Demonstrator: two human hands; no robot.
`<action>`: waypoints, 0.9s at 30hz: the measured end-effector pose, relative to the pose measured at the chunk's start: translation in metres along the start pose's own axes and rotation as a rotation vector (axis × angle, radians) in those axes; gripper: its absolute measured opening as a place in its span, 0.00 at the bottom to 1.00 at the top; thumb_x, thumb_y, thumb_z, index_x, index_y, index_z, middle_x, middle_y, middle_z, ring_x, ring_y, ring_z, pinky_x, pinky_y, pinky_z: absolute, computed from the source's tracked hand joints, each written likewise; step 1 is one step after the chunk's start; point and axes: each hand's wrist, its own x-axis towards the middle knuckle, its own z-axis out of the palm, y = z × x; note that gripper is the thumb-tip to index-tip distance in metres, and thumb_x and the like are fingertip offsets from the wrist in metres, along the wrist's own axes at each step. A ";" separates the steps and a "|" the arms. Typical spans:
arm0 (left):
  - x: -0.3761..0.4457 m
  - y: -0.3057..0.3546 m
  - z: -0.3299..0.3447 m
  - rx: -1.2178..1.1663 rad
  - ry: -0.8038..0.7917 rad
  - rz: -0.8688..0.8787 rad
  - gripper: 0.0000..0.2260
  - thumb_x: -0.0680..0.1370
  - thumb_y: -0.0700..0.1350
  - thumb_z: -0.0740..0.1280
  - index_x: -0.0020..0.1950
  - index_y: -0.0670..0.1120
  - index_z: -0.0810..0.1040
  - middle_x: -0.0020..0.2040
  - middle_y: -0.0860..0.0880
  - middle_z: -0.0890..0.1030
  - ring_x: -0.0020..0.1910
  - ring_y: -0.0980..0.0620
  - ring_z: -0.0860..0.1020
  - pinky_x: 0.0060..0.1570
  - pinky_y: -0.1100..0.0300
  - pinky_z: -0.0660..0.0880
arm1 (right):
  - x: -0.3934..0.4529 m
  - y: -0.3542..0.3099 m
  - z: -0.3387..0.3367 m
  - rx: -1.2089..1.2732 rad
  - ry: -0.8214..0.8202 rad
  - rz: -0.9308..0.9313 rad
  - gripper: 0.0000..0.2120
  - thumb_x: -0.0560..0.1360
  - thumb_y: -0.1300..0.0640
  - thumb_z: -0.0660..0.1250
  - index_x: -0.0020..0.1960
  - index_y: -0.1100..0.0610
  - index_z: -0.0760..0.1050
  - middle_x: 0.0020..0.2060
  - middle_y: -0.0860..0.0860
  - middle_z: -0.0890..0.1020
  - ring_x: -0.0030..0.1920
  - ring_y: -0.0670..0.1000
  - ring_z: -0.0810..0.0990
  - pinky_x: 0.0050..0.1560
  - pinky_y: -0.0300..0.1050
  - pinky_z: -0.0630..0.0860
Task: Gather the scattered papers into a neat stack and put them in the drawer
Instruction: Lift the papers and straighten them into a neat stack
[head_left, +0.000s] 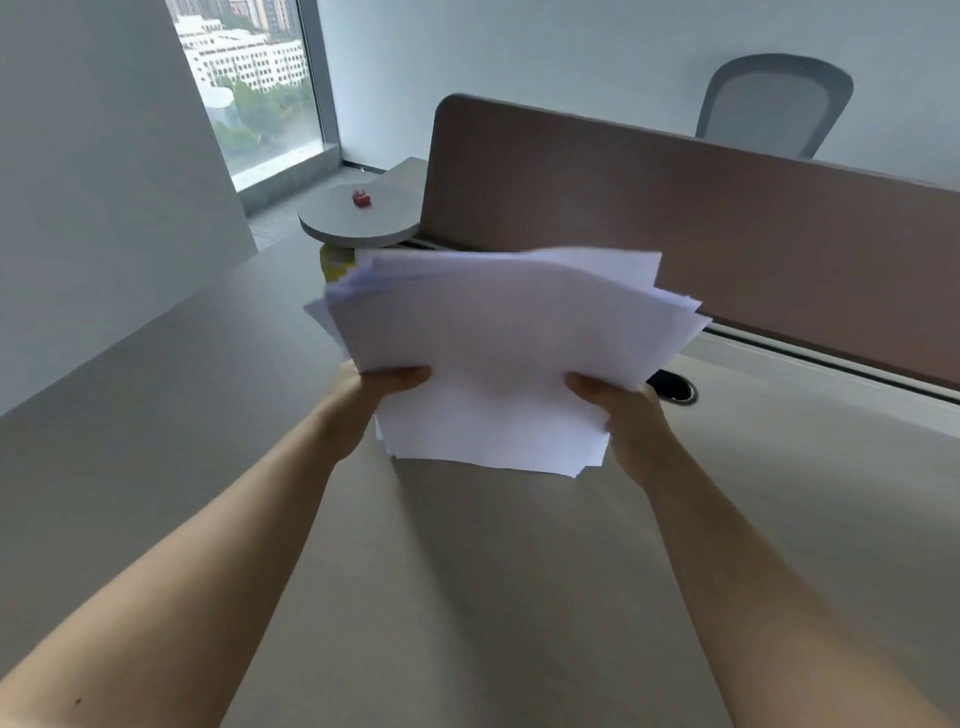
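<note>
Above the surface, both hands pinch the paper stack at its near corners, edges fanned, likely to square it.

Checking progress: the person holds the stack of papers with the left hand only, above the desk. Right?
Not quite. The head view shows both hands gripping the stack of papers: the left hand and the right hand each hold a near corner, above the desk.

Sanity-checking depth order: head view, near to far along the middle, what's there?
Left hand and right hand level → paper stack → grommet hole → brown divider → grey chair.
</note>
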 end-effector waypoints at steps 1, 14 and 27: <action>0.003 0.002 0.001 -0.008 0.001 0.000 0.21 0.50 0.46 0.73 0.42 0.49 0.81 0.42 0.50 0.83 0.41 0.51 0.80 0.45 0.59 0.79 | 0.003 -0.001 0.001 0.012 0.013 -0.010 0.10 0.63 0.66 0.72 0.41 0.54 0.79 0.33 0.45 0.84 0.34 0.44 0.83 0.38 0.38 0.79; -0.010 0.067 0.009 -0.025 -0.014 0.175 0.16 0.56 0.38 0.72 0.42 0.46 0.79 0.39 0.49 0.82 0.37 0.52 0.80 0.32 0.64 0.79 | -0.009 -0.056 0.019 -0.025 -0.014 -0.104 0.09 0.57 0.63 0.71 0.38 0.56 0.80 0.37 0.52 0.83 0.40 0.55 0.81 0.49 0.51 0.78; -0.018 0.022 -0.007 0.012 0.008 0.009 0.22 0.49 0.43 0.73 0.42 0.49 0.79 0.30 0.57 0.84 0.39 0.51 0.78 0.30 0.68 0.78 | -0.019 -0.023 0.014 -0.094 -0.014 -0.001 0.12 0.62 0.68 0.71 0.43 0.57 0.78 0.40 0.54 0.82 0.45 0.56 0.79 0.50 0.50 0.76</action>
